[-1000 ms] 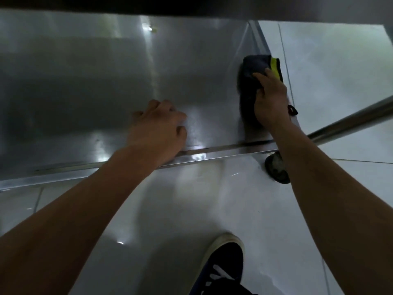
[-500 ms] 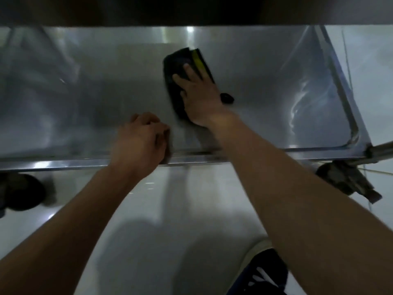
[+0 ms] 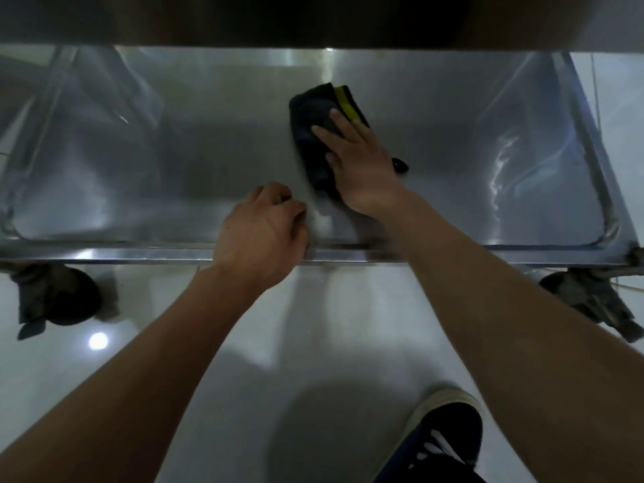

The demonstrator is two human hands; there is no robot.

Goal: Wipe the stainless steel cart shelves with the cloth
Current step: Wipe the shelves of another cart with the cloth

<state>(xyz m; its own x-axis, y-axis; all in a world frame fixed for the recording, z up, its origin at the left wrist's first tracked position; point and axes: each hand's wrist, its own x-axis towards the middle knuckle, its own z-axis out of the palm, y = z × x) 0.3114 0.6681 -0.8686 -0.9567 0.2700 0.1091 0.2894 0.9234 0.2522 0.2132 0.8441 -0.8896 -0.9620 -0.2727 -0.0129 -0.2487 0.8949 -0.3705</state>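
Beneath the dark upper tier [image 3: 313, 19], seen from the head camera, lies the lower cart shelf [image 3: 139, 162], a shallow steel tray with a raised rim. Below the shelf's near rim, a left caster [image 3: 59, 298] and a right caster [image 3: 585, 294] rest on the pale tiled floor [image 3: 313, 343]. A dark shoe with white stripes [image 3: 442, 444] stands on the floor well short of the rim, right of centre. Nothing stands between the hands and the shelf surface; the upper tier hides the shelf's far edge.

The cloth [image 3: 313, 134], dark with a yellow-green stripe, lies flat on the shelf, just right of its centre. The right hand [image 3: 359, 165] presses on it, fingers straight and slightly spread, fingertips short of the cloth's far end; the stripe shows beside them. The left hand [image 3: 261, 231] rests on the near rim, just left of the cloth, fingers curled under, holding nothing visible.
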